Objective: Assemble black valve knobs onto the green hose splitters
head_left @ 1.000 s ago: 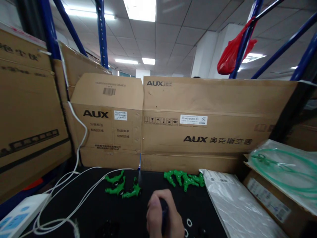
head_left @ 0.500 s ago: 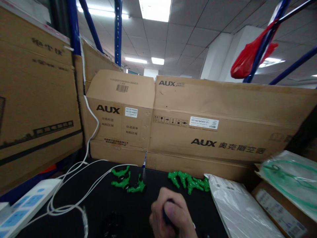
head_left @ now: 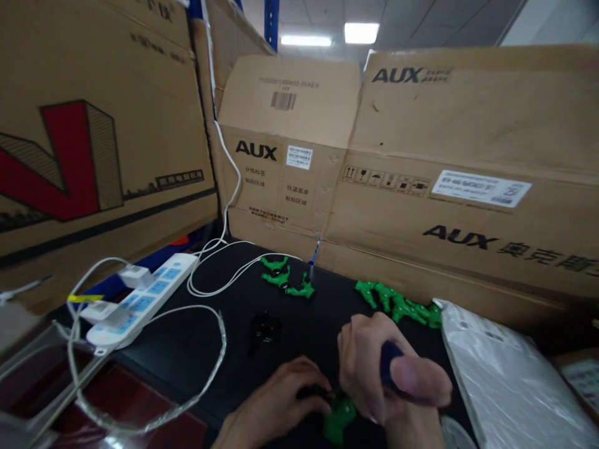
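Green fitting (head_left: 339, 416) is now being pinned by the left hand (head_left: 276, 402), newly in view, while the right hand (head_left: 384, 374) is gripping a dark-handled tool (head_left: 387, 365) at the worktop's (head_left: 224, 330) near edge.

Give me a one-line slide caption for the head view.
Left hand steadies a green part while right hand grips a dark tool, on a black mat walled by cardboard boxes.

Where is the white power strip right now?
The power strip lies at the left of the head view on the dark table, below the big cardboard box, with white cables looping beside it.
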`<control>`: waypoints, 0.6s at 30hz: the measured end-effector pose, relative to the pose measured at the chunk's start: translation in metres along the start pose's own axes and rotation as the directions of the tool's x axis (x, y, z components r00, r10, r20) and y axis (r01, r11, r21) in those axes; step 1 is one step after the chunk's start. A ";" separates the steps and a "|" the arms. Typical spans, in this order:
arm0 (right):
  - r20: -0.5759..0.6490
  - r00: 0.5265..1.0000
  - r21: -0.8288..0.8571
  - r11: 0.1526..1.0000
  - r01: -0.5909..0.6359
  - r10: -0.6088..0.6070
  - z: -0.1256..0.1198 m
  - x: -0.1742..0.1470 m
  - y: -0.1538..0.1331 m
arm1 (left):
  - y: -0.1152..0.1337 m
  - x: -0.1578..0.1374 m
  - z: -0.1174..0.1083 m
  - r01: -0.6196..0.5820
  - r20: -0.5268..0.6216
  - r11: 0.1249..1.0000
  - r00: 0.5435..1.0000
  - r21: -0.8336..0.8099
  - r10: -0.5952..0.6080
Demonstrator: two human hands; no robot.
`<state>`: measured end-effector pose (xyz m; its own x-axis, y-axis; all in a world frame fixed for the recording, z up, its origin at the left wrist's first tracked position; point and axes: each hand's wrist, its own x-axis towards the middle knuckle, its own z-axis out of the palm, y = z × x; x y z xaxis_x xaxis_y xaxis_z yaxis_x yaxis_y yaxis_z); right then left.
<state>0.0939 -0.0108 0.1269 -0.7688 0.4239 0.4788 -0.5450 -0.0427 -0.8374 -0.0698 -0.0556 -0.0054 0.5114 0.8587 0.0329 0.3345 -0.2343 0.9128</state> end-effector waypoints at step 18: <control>-0.163 0.985 0.053 0.997 -0.049 0.057 0.004 0.003 -0.002 | -0.004 -0.001 0.001 0.025 -0.017 0.998 1.000 -0.059 -0.026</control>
<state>0.0915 -0.0134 0.1313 -0.7336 0.5625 0.3813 -0.5239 -0.1108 -0.8445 -0.0706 -0.0557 -0.0100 0.4889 0.8722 0.0161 0.3001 -0.1854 0.9357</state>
